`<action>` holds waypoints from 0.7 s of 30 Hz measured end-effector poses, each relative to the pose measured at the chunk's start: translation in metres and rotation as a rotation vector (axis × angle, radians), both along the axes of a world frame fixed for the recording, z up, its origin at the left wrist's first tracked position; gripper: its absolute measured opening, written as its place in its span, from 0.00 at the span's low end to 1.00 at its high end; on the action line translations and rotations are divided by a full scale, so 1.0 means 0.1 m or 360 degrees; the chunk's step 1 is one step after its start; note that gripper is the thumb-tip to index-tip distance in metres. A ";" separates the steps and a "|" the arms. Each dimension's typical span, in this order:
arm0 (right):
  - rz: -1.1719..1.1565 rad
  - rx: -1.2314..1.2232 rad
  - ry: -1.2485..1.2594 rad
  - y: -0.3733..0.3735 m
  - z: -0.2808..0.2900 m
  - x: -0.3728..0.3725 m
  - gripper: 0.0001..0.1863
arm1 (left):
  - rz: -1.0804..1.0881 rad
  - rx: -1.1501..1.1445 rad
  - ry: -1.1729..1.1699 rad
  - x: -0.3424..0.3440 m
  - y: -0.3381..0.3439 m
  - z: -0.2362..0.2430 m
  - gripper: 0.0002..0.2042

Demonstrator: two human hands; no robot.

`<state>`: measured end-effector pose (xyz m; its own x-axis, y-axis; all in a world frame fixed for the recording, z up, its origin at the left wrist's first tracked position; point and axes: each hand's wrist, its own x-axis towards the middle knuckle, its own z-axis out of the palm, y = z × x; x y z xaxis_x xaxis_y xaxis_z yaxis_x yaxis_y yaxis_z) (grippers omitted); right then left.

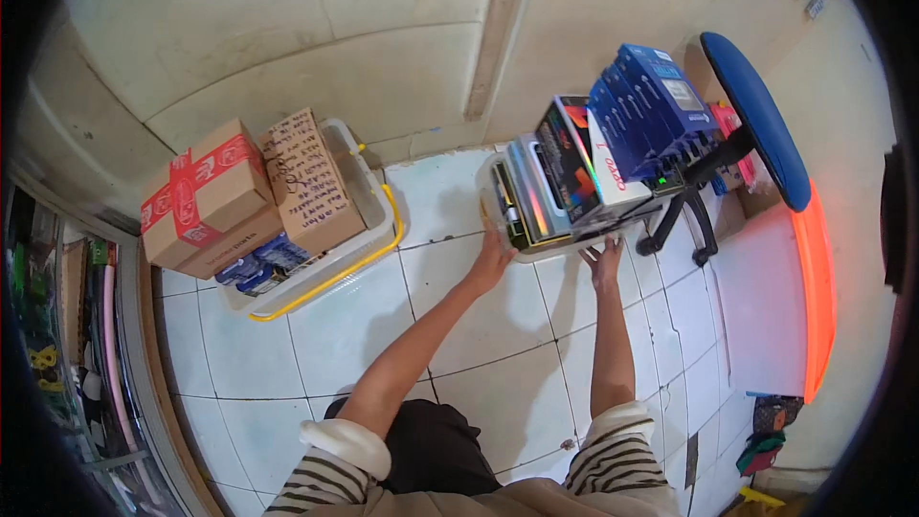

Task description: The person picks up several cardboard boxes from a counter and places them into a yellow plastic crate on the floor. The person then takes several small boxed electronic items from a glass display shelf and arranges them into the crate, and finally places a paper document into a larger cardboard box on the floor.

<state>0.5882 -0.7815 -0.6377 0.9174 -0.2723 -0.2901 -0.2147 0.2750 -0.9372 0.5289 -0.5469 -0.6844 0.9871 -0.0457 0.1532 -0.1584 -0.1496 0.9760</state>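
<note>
My left hand [494, 257] grips the front left corner of a clear plastic bin [525, 251]. My right hand [601, 258] has its fingers spread at the bin's near edge, apparently touching it. The bin holds flat packaged items [525, 196], a black box with iridescent trim [565, 172] and a tilted stack of blue boxes [651, 105]. The bin's far side is hidden under this load.
To the left stands a yellow-handled bin [340, 268] with cardboard boxes [206, 196]. A blue-backed chair [754, 115] is behind the right-hand load. An orange-lidded container [766, 297] sits at right, a glass cabinet [81, 345] at far left, and a wall [383, 57] ahead.
</note>
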 end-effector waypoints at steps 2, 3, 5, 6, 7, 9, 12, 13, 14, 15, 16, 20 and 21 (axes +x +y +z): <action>-0.0005 0.0004 0.0014 -0.18 -0.08 0.14 0.28 | 0.0018 0.0080 0.0023 0.12 -0.09 0.08 0.39; 0.0000 -0.0011 0.0044 -0.22 -0.08 0.18 0.29 | 0.0023 0.0150 0.0065 0.15 -0.09 0.13 0.39; -0.0043 -0.0005 0.0080 -0.27 -0.10 0.26 0.29 | 0.0064 0.0344 0.0178 0.09 0.04 0.29 0.38; -0.0014 0.0017 0.0100 -0.30 -0.10 0.26 0.30 | -0.0035 0.0328 0.0172 0.00 0.17 0.39 0.37; 0.0018 -0.0017 0.0173 -0.21 -0.08 0.22 0.32 | -0.0099 0.0312 0.0177 -0.12 0.35 0.44 0.36; -0.0195 0.0105 0.0236 -0.06 -0.15 0.04 0.30 | -0.0005 0.0019 -0.0070 -0.63 0.68 0.67 0.31; -0.0391 -0.0142 -0.0014 0.32 -0.74 -0.52 0.21 | 0.0314 -0.0218 0.0113 -1.69 1.36 1.18 0.11; -0.0153 -0.0352 -0.0001 0.67 -0.90 -0.77 0.20 | 0.0743 -0.0144 0.0085 -2.07 1.55 1.19 0.05; 0.0196 -0.0195 0.0081 1.25 -0.73 -1.03 0.19 | 0.1174 0.0094 0.0016 -2.49 1.82 1.03 0.04; 0.0507 -0.0054 0.0165 1.71 -0.41 -1.25 0.18 | 0.1474 0.0165 0.0063 -2.79 2.01 1.20 0.03; 0.0608 -0.0124 0.0037 2.03 -0.26 -1.24 0.19 | 0.1719 0.0339 0.0151 -3.04 2.20 1.15 0.02; 0.0804 -0.0659 -0.0597 3.01 0.09 -0.57 0.28 | 0.1777 0.0320 0.0198 -3.24 2.72 1.13 0.15; 0.0884 -0.0774 -0.0611 3.20 0.17 -0.48 0.29 | 0.1676 0.0252 0.0337 -3.21 2.81 1.11 0.19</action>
